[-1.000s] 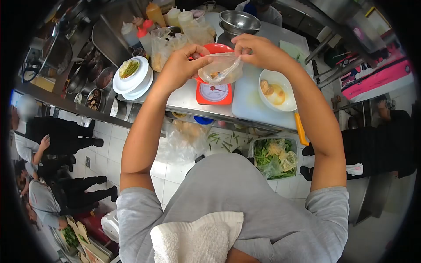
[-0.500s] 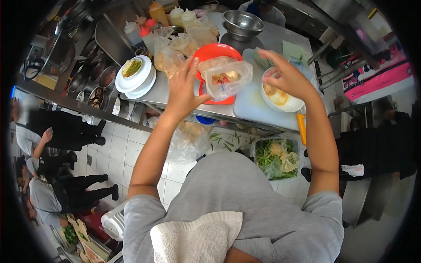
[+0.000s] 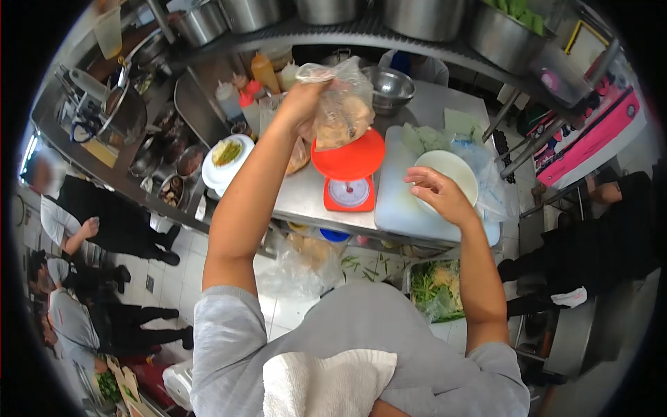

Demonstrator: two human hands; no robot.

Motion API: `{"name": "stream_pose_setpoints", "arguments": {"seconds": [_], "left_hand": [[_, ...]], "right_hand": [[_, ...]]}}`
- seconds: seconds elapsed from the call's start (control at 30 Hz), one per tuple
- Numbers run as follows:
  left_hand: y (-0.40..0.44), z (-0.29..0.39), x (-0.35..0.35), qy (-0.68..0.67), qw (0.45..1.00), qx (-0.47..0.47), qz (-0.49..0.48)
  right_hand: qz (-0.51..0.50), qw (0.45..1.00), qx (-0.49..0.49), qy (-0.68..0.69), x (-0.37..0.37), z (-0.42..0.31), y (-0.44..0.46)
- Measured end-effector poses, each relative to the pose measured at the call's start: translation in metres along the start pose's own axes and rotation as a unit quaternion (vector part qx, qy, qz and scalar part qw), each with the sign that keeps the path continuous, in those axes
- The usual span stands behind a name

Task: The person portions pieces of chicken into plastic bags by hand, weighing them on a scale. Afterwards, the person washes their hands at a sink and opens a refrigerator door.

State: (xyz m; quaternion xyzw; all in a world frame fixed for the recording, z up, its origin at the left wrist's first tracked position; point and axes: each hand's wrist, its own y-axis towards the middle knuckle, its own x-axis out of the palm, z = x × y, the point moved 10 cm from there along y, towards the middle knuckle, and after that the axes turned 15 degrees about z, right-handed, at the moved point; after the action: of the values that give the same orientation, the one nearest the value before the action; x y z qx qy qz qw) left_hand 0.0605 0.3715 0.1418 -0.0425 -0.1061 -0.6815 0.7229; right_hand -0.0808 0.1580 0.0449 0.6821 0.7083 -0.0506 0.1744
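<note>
My left hand (image 3: 304,105) is closed on the gathered top of a clear plastic bag (image 3: 344,115) with pale brownish food in it. The bag hangs over the red pan of a kitchen scale (image 3: 347,161), whose round dial faces me; I cannot tell whether its bottom touches the pan. To the right, my right hand (image 3: 445,196) is open, with fingers slightly bent and nothing in them. It hovers at the near left side of a white bowl (image 3: 458,170), which rests on a pale cutting board (image 3: 396,181) and is partly hidden by the hand.
Stacked white plates (image 3: 217,177) with some food stand on the left, near squeeze bottles (image 3: 249,108). A metal bowl (image 3: 389,89) is behind the scale. Large pots line an overhead shelf (image 3: 292,35). A bin of greens (image 3: 436,285) sits below. Several people stand on both sides.
My left hand has lifted the bag off the scale pan and grips its top. My right hand has dropped slightly lower beside the bowl. The view has tilted up, showing the pot shelf.
</note>
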Motion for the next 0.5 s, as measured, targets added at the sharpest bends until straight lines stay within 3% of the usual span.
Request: {"name": "stream_pose_setpoints", "arguments": {"seconds": [0.03, 0.1, 0.17, 0.2, 0.27, 0.5], "left_hand": [[0.008, 0.010, -0.001, 0.001, 1.000, 0.011, -0.006], [0.023, -0.001, -0.004, -0.116, 0.987, -0.108, -0.030], [0.025, 0.001, -0.004, -0.122, 0.984, -0.123, -0.050], [0.018, -0.001, -0.003, -0.143, 0.976, -0.151, -0.061], [0.009, -0.007, -0.004, -0.164, 0.967, -0.181, -0.072], [0.031, -0.019, -0.063, -0.180, 0.970, -0.165, -0.011]], "right_hand": [[0.007, 1.000, -0.010, 0.001, 0.008, -0.004, 0.007], [0.086, 0.971, 0.076, 0.212, 0.018, 0.002, 0.023], [0.066, 0.910, 0.107, 0.394, 0.049, -0.001, 0.042], [0.065, 0.910, 0.104, 0.395, 0.062, -0.010, 0.051], [0.028, 0.848, 0.156, 0.506, 0.095, -0.025, 0.068], [0.030, 0.907, 0.130, 0.399, 0.132, -0.035, 0.098]]}}
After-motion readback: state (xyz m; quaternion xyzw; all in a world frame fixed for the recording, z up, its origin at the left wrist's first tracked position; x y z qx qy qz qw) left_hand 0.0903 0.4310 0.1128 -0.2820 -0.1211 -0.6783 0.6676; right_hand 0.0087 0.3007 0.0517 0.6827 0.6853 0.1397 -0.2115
